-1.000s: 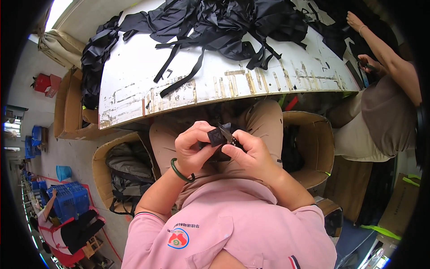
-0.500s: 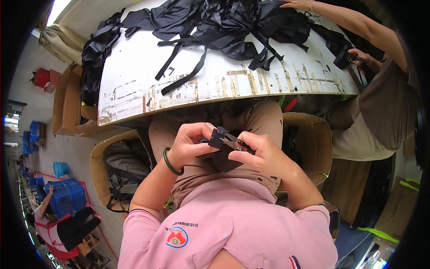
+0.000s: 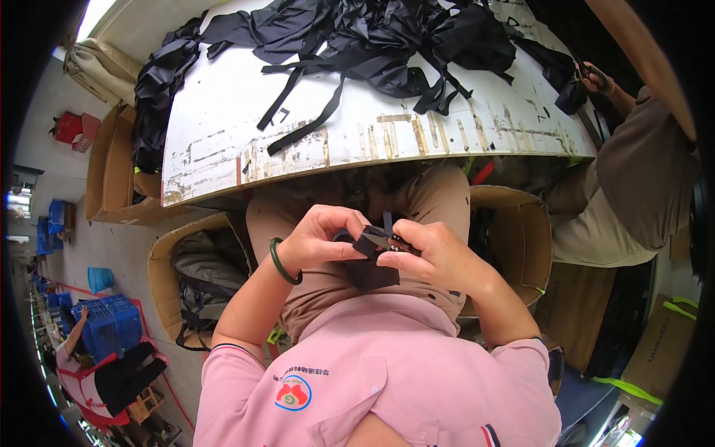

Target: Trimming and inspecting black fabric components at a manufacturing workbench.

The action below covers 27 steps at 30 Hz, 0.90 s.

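Above my lap, my left hand (image 3: 322, 237) is closed, with thumb and fingers pinching a piece of black fabric (image 3: 375, 276) that hangs down between my thighs. In my right hand (image 3: 439, 257) is a small pair of thread snips (image 3: 381, 240), gripped between thumb and fingers. The blades point left and meet the pinched edge of the fabric. A short thin dark strip (image 3: 387, 221) sticks up beside the blades. My fingers partly hide the blade tips and the cut edge.
Black fabric pieces with loose straps (image 3: 372, 52) are heaped on the white table (image 3: 223, 141) ahead. Cardboard boxes stand at my left (image 3: 160, 257) and right (image 3: 532, 231), the left one holding dark goods. At the right, a co-worker (image 3: 648, 179) handles a black item.
The snips have moved onto the fabric edge, and a strip now stands up beside the blades. The co-worker's near arm has drawn back from the fabric heap.
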Available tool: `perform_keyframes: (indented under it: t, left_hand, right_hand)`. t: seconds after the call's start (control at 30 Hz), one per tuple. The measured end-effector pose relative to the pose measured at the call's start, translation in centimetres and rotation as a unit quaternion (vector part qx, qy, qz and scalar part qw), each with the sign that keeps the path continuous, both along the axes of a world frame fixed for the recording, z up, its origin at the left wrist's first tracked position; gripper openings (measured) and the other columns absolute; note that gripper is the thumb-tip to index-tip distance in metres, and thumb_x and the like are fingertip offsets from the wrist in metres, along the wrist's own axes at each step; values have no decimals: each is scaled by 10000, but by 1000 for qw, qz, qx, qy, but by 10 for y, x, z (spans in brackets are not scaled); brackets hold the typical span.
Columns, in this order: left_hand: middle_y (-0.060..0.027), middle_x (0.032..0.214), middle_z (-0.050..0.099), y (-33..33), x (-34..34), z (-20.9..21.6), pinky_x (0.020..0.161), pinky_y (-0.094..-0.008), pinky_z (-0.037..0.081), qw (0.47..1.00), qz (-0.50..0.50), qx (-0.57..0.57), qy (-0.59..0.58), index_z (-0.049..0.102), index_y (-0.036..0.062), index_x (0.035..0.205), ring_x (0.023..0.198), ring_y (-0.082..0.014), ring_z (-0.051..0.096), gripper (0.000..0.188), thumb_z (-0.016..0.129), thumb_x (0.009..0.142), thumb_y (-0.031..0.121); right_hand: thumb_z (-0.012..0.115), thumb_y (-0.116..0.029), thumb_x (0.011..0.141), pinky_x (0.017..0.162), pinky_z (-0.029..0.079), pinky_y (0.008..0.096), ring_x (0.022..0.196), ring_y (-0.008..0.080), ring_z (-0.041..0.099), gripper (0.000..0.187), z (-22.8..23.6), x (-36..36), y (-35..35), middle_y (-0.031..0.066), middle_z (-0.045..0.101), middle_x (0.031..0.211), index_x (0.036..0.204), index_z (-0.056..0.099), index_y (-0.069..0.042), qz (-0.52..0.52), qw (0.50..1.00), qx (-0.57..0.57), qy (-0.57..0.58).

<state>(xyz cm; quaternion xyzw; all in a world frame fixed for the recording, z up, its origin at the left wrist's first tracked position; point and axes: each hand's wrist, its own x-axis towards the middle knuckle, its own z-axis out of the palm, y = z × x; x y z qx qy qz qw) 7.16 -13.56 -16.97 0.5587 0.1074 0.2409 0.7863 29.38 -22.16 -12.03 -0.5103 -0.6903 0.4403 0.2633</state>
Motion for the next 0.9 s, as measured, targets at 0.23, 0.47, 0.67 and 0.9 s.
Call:
perform_keyframes:
  t: [0.23,0.47,0.67,0.9]
  left_hand:
    - [-94,886,665,3,0,-1,771,-266,466,999,-15,48,-4,666,-16,835,832,-146,609,84,712,764,-19]
    - [-131,899,687,12,-2,0,780,-269,488,990,-111,-86,-14,668,-41,853,847,-167,638,122,714,740,-45]
    - [-146,917,693,19,1,-2,790,-272,512,955,-223,-196,-16,659,-58,874,844,-181,656,167,720,719,-46]
    - [-132,897,704,17,5,-9,768,-254,526,919,-297,-257,26,660,-50,890,814,-164,672,178,716,722,-65]
  right_hand:
    - [677,-327,866,495,371,383,498,314,439,363,-7,2,-4,161,495,588,775,496,-25,-4,999,-32,23]
    - [690,-316,863,506,375,354,511,221,417,356,-5,11,-6,117,473,588,790,515,-15,38,992,-82,89]
    - [697,-309,857,514,389,347,522,222,456,342,-2,14,-6,112,491,600,821,532,-12,96,991,-72,59]
    - [698,-369,843,529,428,394,564,316,563,367,-2,9,-5,146,550,623,847,556,-31,129,991,-38,20]
